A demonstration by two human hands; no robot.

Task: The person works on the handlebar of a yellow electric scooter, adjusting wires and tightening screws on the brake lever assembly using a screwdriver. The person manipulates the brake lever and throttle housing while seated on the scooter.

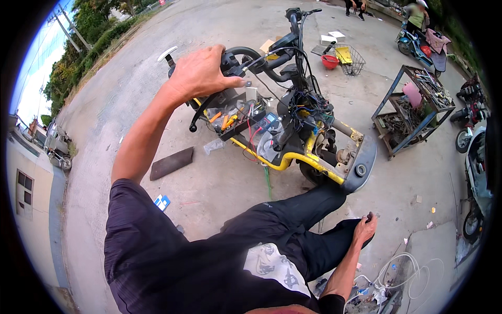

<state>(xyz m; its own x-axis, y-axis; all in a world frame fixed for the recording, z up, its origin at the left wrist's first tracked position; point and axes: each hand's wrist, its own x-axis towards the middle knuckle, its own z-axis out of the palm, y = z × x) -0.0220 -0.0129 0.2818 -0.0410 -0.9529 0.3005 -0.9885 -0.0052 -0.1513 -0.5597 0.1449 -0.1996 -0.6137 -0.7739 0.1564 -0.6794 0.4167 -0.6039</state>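
A stripped scooter (285, 163) with a yellow frame stands on the concrete ground (219, 180) in front of the seated person, its rear end just beside the person's knee (334, 194). The left hand (197, 73) lies over a black fitting (228, 63) at the scooter's front end; its thumb is spread from the other fingers, but whether these are clamped on the fitting cannot be told. The right hand (364, 228) is near the other knee, its fingers bent inward; whether they enclose anything cannot be told.

Tangled wiring (308, 111) is exposed below the handlebar stem (297, 47). In the scooter's middle lie small tools and parts, among them a blue meter (269, 120) with a red lead. A dark panel (171, 163) and a blue-and-white packet (162, 202) lie on the ground to the left. Beyond the scooter are a red bowl (330, 62) and a wire basket (356, 67); to the right stands a metal trolley (393, 99) loaded with tools. A coiled white hose (405, 255) lies at lower right.
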